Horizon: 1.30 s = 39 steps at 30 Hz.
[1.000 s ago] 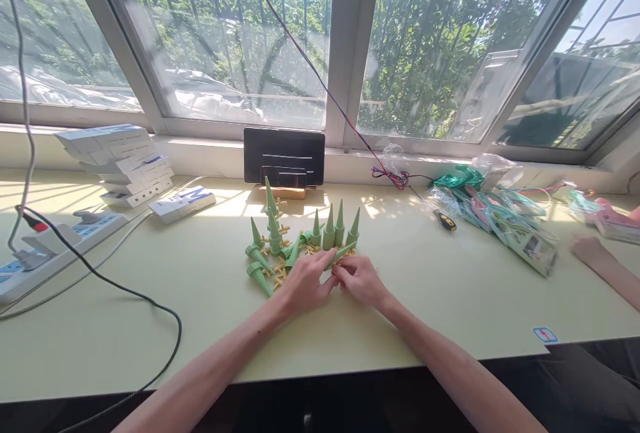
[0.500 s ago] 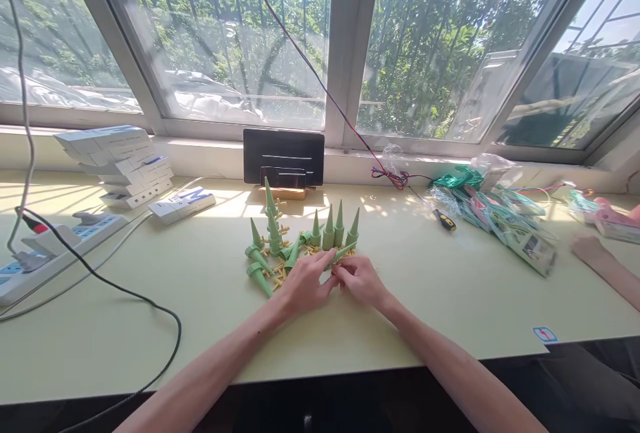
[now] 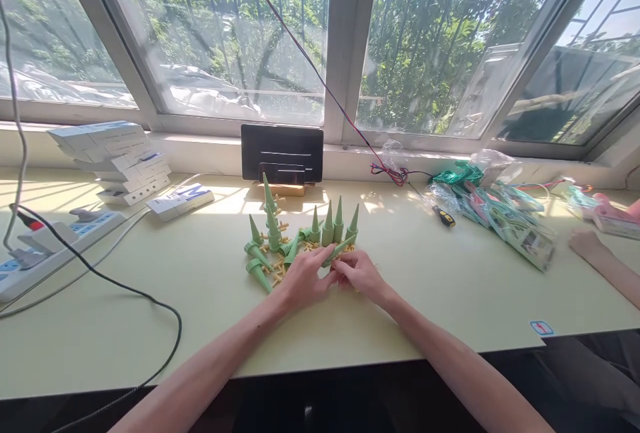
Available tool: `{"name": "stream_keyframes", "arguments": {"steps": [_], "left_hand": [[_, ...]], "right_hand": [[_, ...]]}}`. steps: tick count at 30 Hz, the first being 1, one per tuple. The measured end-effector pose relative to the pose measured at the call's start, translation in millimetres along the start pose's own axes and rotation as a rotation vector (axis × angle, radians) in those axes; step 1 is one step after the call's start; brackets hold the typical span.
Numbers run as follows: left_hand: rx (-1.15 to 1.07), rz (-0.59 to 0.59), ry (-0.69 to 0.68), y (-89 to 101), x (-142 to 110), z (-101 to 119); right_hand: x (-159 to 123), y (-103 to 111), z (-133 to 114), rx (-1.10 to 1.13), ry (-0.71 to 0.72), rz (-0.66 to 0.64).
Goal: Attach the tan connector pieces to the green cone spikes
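Several green plastic cones (image 3: 273, 238) stand or lie in a cluster on the pale tabletop (image 3: 150, 300), with small yellow pieces (image 3: 278, 273) scattered among them. My left hand (image 3: 302, 280) and my right hand (image 3: 362, 276) meet just in front of the cluster. Together their fingers pinch one lying green cone (image 3: 339, 250), whose tip points up and to the right. Three upright cones (image 3: 339, 223) stand right behind that held cone.
A black tablet (image 3: 282, 153) leans at the window sill. A stack of white boxes (image 3: 116, 161) and a power strip (image 3: 50, 246) with a black cable (image 3: 125, 290) lie left. A screwdriver (image 3: 444, 216) and packaged green items (image 3: 505, 220) lie right. Another person's hand (image 3: 590, 246) rests far right.
The camera tilted slightly, shifting the scene up. Both hands stay on the lying green cone with only small finger movement.
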<state>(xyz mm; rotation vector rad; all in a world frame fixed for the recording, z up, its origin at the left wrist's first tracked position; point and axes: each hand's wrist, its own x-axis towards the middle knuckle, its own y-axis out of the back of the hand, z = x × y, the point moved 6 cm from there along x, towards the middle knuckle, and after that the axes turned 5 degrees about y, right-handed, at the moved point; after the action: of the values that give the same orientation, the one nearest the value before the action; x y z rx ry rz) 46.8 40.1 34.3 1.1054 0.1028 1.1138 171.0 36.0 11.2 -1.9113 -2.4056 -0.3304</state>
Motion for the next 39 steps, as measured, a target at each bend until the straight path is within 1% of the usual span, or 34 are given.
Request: {"name": "stream_keyframes", "arguments": {"steps": [7, 14, 25, 32, 39], "left_hand": [[-0.01, -0.013, 0.063, -0.9, 2, -7], [-0.046, 0.014, 0.125, 2.0, 3, -9], [-0.035, 0.066, 0.105, 1.9, 3, -17], [-0.049, 0.088, 0.092, 0.4, 2, -17], [-0.057, 0.095, 0.121, 0.8, 0, -14]], "right_hand": [[1, 1, 2, -0.014, 0.005, -0.001], [3, 7, 5, 0.001, -0.008, 0.075], [6, 9, 5, 0.084, 0.032, 0.12], [5, 9, 5, 0.045, 0.043, 0.139], [3, 11, 7, 0.006, 0.074, 0.149]]}}
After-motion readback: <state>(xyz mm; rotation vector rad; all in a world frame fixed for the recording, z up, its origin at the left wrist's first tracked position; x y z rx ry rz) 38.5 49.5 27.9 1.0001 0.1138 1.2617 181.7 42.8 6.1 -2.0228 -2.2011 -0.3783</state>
